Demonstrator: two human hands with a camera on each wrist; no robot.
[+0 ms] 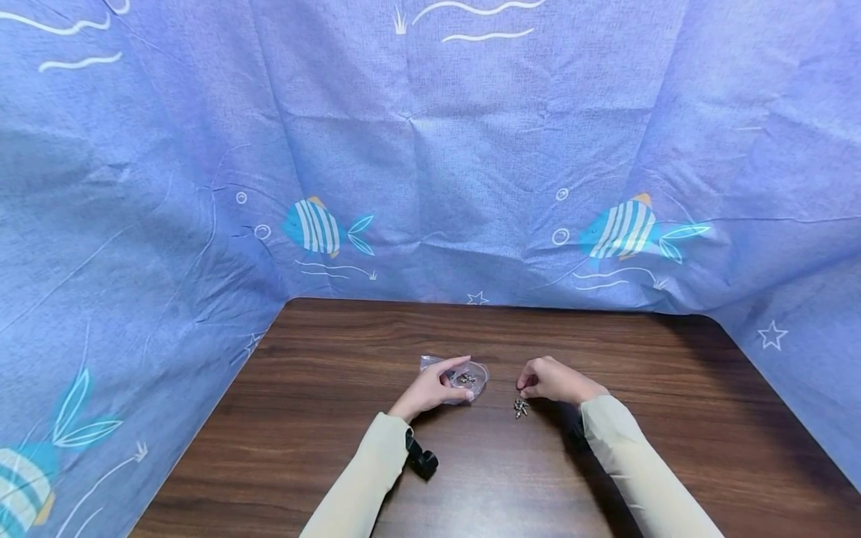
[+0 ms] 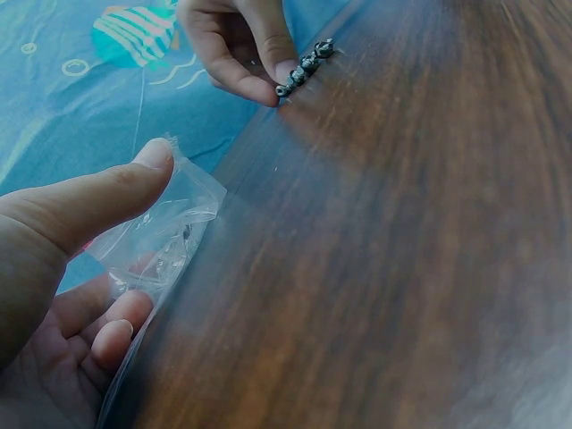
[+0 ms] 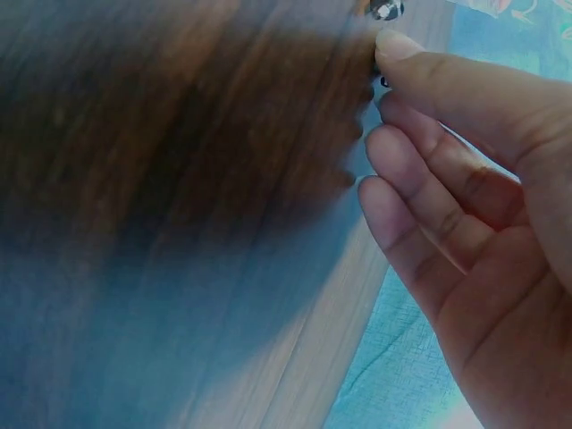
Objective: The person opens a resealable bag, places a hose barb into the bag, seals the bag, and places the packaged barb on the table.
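In the head view my left hand (image 1: 433, 387) curves thumb and fingers around a small clear plastic bag (image 1: 480, 371) on the table, with several small metallic pieces (image 1: 467, 379) in it. In the left wrist view the thumb lies along the bag's (image 2: 198, 186) upper side and the other fingers curl at its lower side. My right hand (image 1: 554, 379) reaches down at a little pile of silvery, bead-like pieces (image 1: 521, 408). Its thumb and forefinger pinch at one end of them, where a small dark bead (image 3: 385, 82) shows between the tips, partly hidden.
A brown wood-grain table (image 1: 323, 373) lies under both hands. Blue cloth with fish prints (image 1: 471, 149) hangs behind it and along its sides. A black wrist camera (image 1: 422, 457) juts from the left sleeve, low over the tabletop.
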